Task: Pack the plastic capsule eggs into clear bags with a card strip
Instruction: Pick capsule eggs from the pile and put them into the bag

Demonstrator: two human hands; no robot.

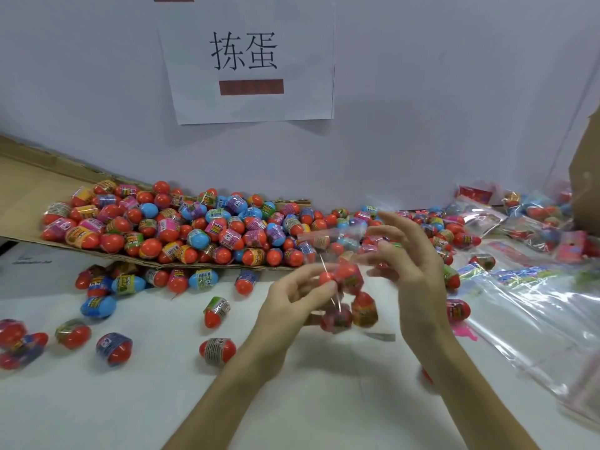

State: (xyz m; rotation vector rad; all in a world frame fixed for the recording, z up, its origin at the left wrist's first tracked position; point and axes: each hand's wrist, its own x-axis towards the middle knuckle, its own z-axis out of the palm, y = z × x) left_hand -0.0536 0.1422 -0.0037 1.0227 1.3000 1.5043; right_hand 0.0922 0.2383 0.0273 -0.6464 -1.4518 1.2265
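A clear plastic bag (352, 298) with a few red-tipped plastic capsule eggs (337, 318) in it hangs just above the white bench (162, 401), between a person's two hands. The left hand (289, 303) pinches the film at its side with thumb and fingers (319, 282), about level with a red egg tip. The right hand (415, 264) is at the bag's mouth with its fingers curled, but blur hides whether they grip. The film looks thin, limp and slippery, and the eggs look light, hard and apt to roll. The bag is probably best held at the mouth edges with the weight hanging below. Whether a card strip is inside cannot be told.

Loose eggs (217, 347) lie scattered on the bench just beside the hands, where a lowered bag could knock them. Beyond them a big heap of eggs (194, 228) sits on a flat brown cardboard sheet (32, 177). To the right lie empty clear bags (526, 319), with filled bags (535, 222) behind them. A white paper sign (246, 60) hangs on the wall.
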